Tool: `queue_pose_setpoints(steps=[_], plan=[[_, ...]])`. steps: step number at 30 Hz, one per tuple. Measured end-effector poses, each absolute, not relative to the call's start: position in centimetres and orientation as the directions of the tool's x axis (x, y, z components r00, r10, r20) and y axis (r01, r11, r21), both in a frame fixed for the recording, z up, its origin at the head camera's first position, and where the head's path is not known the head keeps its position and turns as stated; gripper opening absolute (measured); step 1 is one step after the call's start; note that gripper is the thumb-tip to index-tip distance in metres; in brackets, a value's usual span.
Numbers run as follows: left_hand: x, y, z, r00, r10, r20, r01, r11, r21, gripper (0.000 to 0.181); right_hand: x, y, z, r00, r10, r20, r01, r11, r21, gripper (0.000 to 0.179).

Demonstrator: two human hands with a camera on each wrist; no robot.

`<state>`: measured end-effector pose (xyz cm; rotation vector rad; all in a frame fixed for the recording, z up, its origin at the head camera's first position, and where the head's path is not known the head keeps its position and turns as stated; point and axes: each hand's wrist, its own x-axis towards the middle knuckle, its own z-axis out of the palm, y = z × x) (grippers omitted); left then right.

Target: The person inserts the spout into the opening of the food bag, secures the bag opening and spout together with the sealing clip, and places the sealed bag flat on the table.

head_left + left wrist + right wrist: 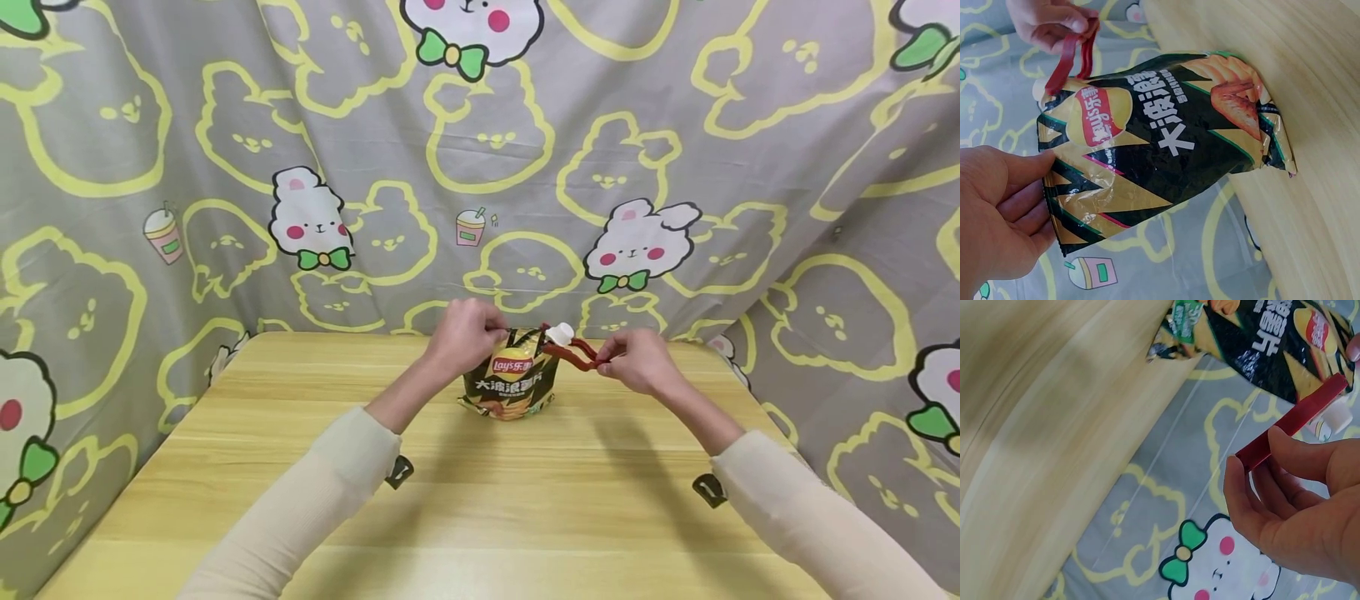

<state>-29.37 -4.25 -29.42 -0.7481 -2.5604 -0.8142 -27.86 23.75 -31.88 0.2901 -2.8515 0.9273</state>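
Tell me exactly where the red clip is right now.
In the head view, the red clip is just right of centre, at the chip bag's upper right corner, its near end pinched by the right hand.

The right wrist view cropped the bag [1266, 344] beyond the right hand [1304, 503], and the left hand [1354, 349] to a sliver. Between them, in the head view, small print [512, 393] (under the large characters [508, 382]) was too tiny to read; behind them, the bottom edge cut both sleeves [300, 508].

wood-grain table [570, 517]: pale | cartoon-print grey cloth [390, 150]: behind, both sides
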Motion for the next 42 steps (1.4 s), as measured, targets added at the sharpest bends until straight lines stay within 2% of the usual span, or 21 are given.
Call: queue_pose_setpoints(steps=[12, 29, 38, 42], plan=[[-29.4, -4.0, -29.4, -0.801, 0.379, 0.463, 0.576, 0.697, 0.426, 0.007, -27.9, 21.9, -31.9, -0.964, -0.140, 0.228, -0.259, 0.704, -0.661, 0.008], [-29.4, -4.0, -29.3, -0.803, 0.379, 0.459, 0.572, 0.704, 0.420, 0.006, -28.1, 20.5, -31.6, -0.962, -0.107, 0.250, -0.250, 0.707, -0.661, 0.013], [-29.5, -4.1, -29.4, -0.799, 0.379, 0.466, 0.577, 0.702, 0.418, 0.006, -28.4, 20.4, -31.5, -0.968, -0.111, 0.226, -0.237, 0.702, -0.671, 0.026], [-29.5, -4.1, -29.5, -0.799, 0.379, 0.467, 0.578, 0.700, 0.420, 0.006, -28.4, 20.4, -31.5, -0.967, -0.118, 0.225, -0.241, 0.707, -0.665, 0.027]])
